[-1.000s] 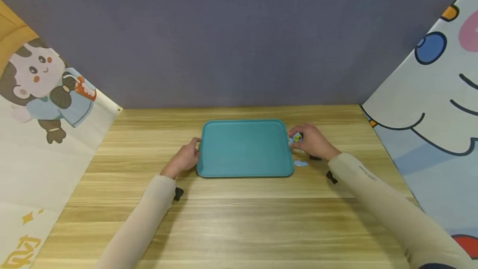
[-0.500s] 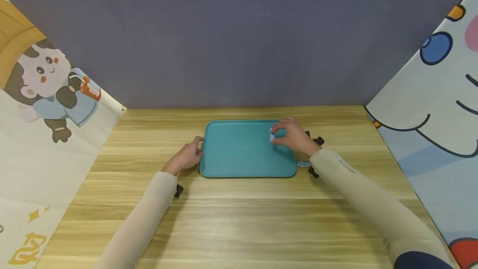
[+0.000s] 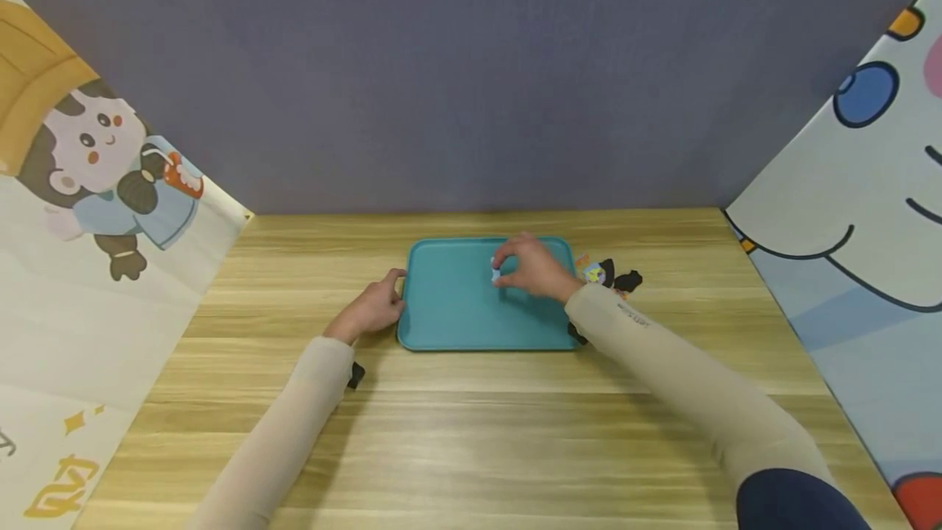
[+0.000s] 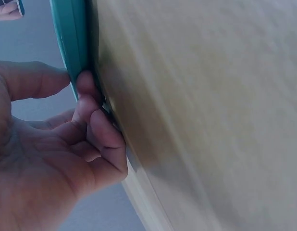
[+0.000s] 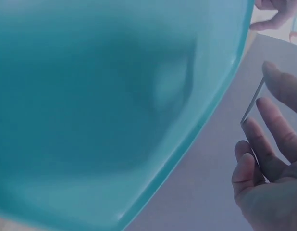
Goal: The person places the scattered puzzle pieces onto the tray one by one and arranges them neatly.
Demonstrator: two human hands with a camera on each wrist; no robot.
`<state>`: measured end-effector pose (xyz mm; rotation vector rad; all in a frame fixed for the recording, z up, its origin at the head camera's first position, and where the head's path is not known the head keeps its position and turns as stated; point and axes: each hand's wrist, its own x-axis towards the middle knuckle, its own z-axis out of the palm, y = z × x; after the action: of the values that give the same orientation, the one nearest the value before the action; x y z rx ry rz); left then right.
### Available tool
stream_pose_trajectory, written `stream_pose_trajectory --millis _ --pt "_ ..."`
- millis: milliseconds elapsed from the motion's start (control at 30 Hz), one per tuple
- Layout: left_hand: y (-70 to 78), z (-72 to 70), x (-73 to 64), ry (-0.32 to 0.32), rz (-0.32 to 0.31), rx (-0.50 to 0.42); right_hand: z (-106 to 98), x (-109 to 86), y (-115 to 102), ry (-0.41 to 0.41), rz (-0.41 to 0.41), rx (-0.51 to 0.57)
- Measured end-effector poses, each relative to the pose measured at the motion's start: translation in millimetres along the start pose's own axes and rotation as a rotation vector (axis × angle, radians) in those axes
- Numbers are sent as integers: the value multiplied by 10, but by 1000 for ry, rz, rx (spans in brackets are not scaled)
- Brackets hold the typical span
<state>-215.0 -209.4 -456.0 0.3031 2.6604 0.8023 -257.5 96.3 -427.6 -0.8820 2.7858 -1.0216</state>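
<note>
A teal rectangular tray (image 3: 456,313) lies on the wooden table. My left hand (image 3: 373,307) holds its left edge; in the left wrist view, the thumb (image 4: 43,79) touches the rim from above while curled fingers sit against its outer side. Over the tray's middle right, my right hand (image 3: 536,270) pinches a small, thin, light-blue puzzle piece (image 3: 496,272) between thumb and fingertips. The right wrist view shows that piece (image 5: 252,102) edge-on, apart from the tray. Its printed face is barely visible.
Beyond the tray's right edge lie printed pieces (image 3: 594,273) and a black piece (image 3: 629,281). Another black piece (image 3: 356,375) rests beside the left sleeve. A grey-blue panel (image 3: 471,88) stands behind the table, with cartoon-printed panels (image 3: 817,211) at the sides.
My right hand has carried the puzzle piece leftward from beside the tray's right edge to above the tray. The left hand stays at the left edge.
</note>
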Motion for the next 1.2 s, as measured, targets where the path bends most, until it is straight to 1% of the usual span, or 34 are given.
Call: stream_pose_trajectory --millis 167,400,567,733,900,1067,1200 --pt "-19 -19 1 -7 -10 -11 130 124 -63 -6 -24 -20" --pt "-23 -44 -5 3 -18 3 293 326 -184 -61 24 -22" --pt "-16 -51 8 1 -18 1 410 475 -248 -73 44 -23" --pt "-15 -46 27 -3 -17 -7 537 599 -308 -75 61 -35" --pt "6 -56 17 4 -15 -7 659 708 -357 -63 53 -42" --pt "8 -47 12 7 -20 1 778 813 -407 -67 101 -52" --pt "-9 -19 12 5 -22 -11 880 841 -477 -67 116 -81"
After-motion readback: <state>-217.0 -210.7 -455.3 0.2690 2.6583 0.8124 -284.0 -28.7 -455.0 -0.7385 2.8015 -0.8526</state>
